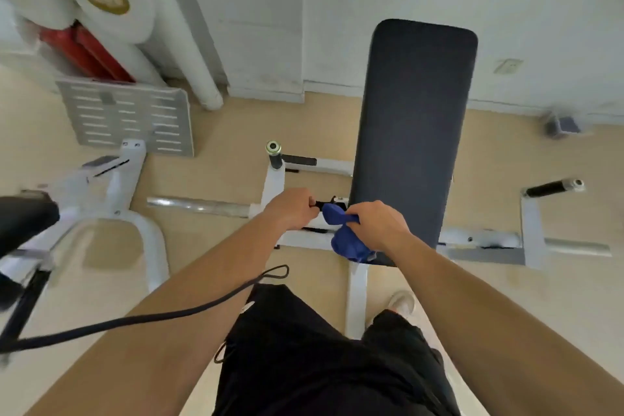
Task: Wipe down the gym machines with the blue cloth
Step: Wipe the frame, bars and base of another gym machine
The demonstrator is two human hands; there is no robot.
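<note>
Two hands meet over the near end of a gym machine, seen from above. The left hand [292, 209] has its fingers curled round a small black knob [320, 204] on the white frame [483, 240]. The right hand [378, 224] grips the blue cloth [344, 243], which is bunched in its fingers. The cloth hangs against the near left corner of the dark pad [412, 132], just beside the knob. The pad stretches away from the person toward the wall. A black-gripped handle [274, 154] stands left of the pad and another [553, 187] well to its right. A black cable [135, 321] loops across the left forearm. Below are black shorts [304, 365] and a pale shoe [401, 302] on the tan floor [229, 132]
</note>
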